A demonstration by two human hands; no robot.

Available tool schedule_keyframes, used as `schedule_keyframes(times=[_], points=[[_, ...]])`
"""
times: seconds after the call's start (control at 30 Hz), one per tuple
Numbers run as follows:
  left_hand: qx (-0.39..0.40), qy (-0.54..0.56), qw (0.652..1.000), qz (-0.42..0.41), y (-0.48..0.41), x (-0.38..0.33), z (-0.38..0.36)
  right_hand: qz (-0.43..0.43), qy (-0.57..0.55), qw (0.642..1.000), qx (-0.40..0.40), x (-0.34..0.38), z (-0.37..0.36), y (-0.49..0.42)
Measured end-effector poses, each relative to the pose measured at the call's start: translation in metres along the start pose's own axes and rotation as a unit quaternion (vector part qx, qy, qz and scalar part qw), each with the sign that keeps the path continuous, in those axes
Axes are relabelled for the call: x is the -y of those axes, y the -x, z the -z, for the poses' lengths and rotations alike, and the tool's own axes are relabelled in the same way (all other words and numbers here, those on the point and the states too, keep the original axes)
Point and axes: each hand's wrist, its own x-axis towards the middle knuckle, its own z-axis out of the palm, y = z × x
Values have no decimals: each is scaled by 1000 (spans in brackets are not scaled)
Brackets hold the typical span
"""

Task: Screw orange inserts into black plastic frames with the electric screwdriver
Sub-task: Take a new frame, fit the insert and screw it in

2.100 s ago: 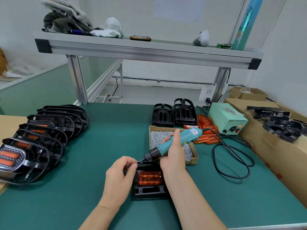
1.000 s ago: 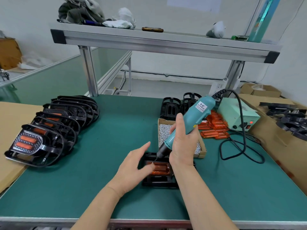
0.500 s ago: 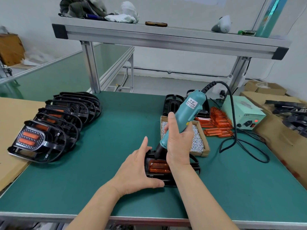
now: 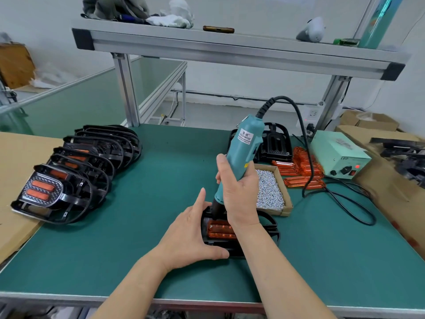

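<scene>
My right hand [image 4: 239, 192] keeps a closed grip on the almost upright electric screwdriver [image 4: 246, 143], tip down at the upper-left end of the orange insert [image 4: 218, 230], and my flat left hand [image 4: 190, 236] braces the black frame [image 4: 266, 223].

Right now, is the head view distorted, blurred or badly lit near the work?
Head view: wide-angle bowing curves the shelf rail and table edge; light soft and even, shadows faint; left hand and right hand look sharp; the nose of the screwdriver merges with the black frame, hiding the bit.
</scene>
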Motion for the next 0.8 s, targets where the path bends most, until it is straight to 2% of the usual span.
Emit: schedule_keyframes(times=[0.57, 0.8], points=[[-5, 22, 1000, 1, 1, -2, 2, 30, 47, 998, -13, -5, -7, 1], [-8, 29, 1000, -5, 3, -4, 3, 35, 31, 999, -14, -7, -4, 3]])
